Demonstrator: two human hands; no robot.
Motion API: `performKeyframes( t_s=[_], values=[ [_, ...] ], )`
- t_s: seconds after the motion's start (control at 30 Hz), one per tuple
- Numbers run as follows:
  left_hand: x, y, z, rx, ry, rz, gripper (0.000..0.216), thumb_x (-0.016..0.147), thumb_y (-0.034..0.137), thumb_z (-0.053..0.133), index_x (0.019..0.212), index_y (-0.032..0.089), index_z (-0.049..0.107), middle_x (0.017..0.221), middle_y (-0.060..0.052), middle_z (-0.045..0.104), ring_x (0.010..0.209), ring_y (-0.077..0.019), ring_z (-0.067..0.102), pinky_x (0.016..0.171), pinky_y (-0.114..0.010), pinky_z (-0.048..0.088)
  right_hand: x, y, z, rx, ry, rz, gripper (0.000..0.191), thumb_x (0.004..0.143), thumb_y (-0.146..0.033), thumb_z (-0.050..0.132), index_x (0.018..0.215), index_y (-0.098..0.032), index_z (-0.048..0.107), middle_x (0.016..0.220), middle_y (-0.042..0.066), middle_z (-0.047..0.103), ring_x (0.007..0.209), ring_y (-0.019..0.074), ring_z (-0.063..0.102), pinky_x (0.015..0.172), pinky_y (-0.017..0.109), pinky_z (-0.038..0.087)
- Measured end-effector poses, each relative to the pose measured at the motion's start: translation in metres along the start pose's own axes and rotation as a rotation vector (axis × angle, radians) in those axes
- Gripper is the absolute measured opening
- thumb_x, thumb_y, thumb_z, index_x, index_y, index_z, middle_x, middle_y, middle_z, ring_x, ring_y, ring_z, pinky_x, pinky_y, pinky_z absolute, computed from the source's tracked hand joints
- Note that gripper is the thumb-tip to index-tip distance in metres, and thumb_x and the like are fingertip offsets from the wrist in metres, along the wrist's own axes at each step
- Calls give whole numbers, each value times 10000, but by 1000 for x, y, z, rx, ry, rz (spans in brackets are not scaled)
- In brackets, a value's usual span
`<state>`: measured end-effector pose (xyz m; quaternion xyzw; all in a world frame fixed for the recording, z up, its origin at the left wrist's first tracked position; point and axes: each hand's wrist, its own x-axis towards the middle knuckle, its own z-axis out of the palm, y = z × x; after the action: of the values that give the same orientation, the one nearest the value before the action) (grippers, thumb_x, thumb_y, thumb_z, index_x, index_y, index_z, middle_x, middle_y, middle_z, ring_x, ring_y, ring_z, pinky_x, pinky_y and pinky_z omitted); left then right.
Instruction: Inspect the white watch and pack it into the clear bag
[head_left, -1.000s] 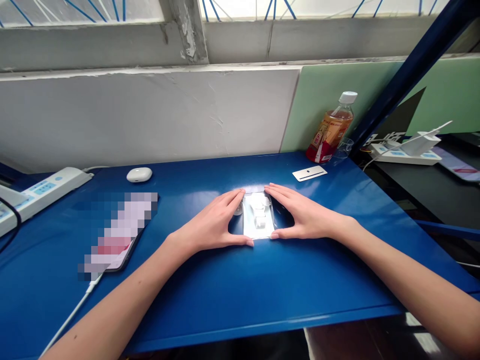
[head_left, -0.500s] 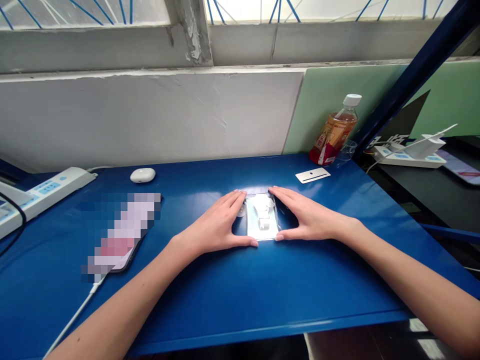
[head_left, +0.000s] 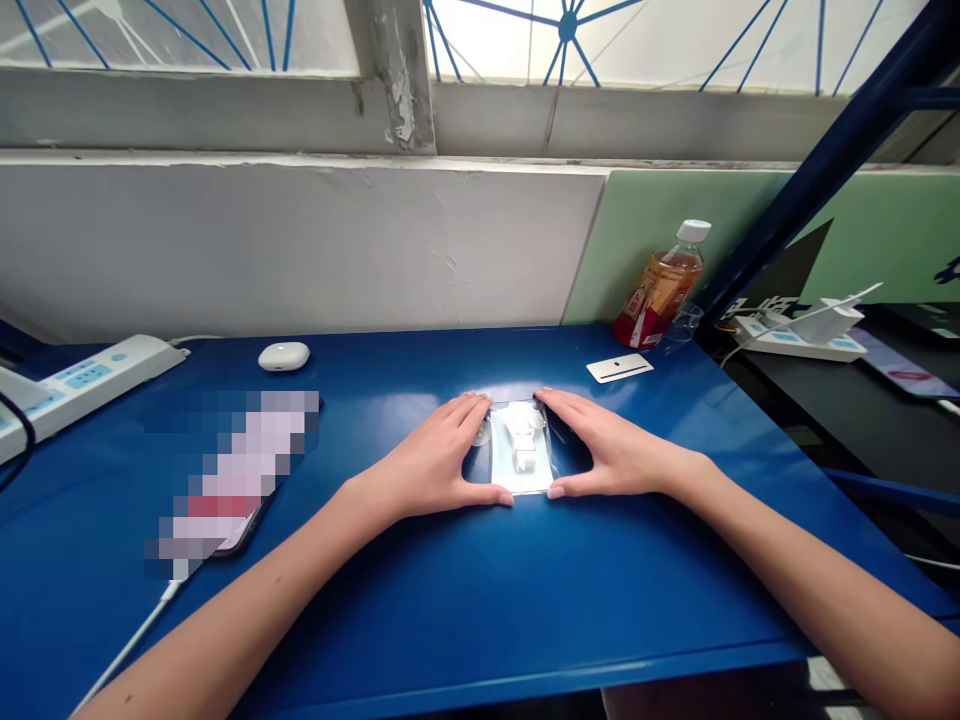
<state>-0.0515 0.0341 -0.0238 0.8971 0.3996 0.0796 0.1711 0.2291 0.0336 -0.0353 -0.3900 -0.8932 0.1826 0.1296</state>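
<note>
A small clear plastic packet (head_left: 521, 455) with white parts inside lies flat on the blue table (head_left: 480, 600). My left hand (head_left: 431, 462) rests on the table at the packet's left edge, fingers straight and together, thumb tip touching its near corner. My right hand (head_left: 607, 455) mirrors it at the right edge, its thumb tip at the other near corner. Both hands frame the packet and press its sides without lifting it.
A phone (head_left: 232, 480) on a white cable lies at the left, with a white power strip (head_left: 82, 380) and a white earbud case (head_left: 283, 356) behind it. A white card (head_left: 619, 367) and a tea bottle (head_left: 660, 285) stand back right. Another power strip (head_left: 795, 335) sits beyond a blue post.
The view has tilted upward a little, so everything sits lower in the picture. Both hands stay in place around the packet.
</note>
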Motion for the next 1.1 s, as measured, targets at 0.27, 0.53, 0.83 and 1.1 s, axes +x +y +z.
performKeyframes(
  t_s=[0.27, 0.53, 0.83, 1.1],
  values=[
    [-7, -5, 4, -10, 6, -25, 1098, 758, 803, 580, 1552, 132, 226, 1602, -201, 274, 1480, -363, 254, 1174, -513, 294, 1, -2, 2, -30, -4, -1, 1113, 745, -705, 672, 1551, -66, 247, 1567, 272, 319, 1452, 406, 310, 1151, 579, 337],
    [-9, -5, 4, -3, -14, -77, 1123, 774, 784, 581, 1561, 85, 190, 1618, -201, 225, 1493, -339, 229, 1195, -485, 275, 1, -4, 3, -60, 0, -22, 1064, 802, -696, 616, 1564, -72, 213, 1586, 257, 287, 1465, 396, 285, 1159, 572, 327],
    [-9, -7, 0, 3, -8, -36, 1061, 815, 740, 577, 1565, 90, 203, 1614, -182, 250, 1484, -333, 260, 1195, -474, 282, 3, -6, 2, -63, -1, -9, 1035, 823, -683, 603, 1571, -89, 202, 1602, 227, 263, 1475, 376, 271, 1171, 554, 316],
    [-8, -6, 2, -13, 30, -36, 1047, 802, 725, 606, 1552, 96, 235, 1600, -198, 281, 1472, -343, 285, 1181, -483, 311, 6, -4, 1, -22, 14, -13, 1035, 790, -677, 650, 1561, -109, 256, 1589, 214, 304, 1470, 385, 279, 1164, 576, 316]
  ],
)
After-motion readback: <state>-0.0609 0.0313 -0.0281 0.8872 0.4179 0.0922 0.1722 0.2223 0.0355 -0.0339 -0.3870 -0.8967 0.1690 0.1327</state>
